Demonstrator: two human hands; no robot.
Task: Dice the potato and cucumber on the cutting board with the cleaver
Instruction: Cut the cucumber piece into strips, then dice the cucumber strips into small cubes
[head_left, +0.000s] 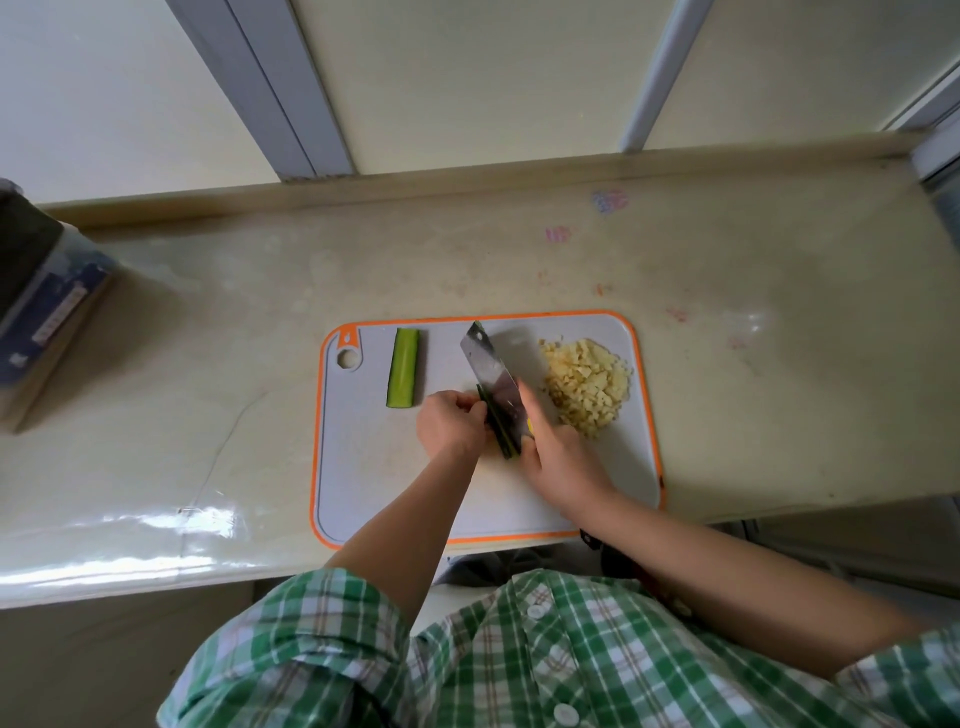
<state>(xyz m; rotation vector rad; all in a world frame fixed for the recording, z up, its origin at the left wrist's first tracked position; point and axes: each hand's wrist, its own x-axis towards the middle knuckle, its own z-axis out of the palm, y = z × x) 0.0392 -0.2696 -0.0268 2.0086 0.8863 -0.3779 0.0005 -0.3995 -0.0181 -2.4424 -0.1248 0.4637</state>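
The right hand (553, 454) was wrapped round the yellow handle of the broad steel cleaver (493, 379). Its blade ran lengthwise along a dark green cucumber strip (503, 435), which the left hand (449, 423) pinched with curled fingers right beside the edge. If that narrow strip rolled, the blade would likely slide onto those fingertips. Left of that pinch lay a pale green cucumber half (403, 374); right of the cleaver grip, the pale yellow diced potato heap (587, 387), both on the grey, orange-rimmed plastic cutting board (363, 467).
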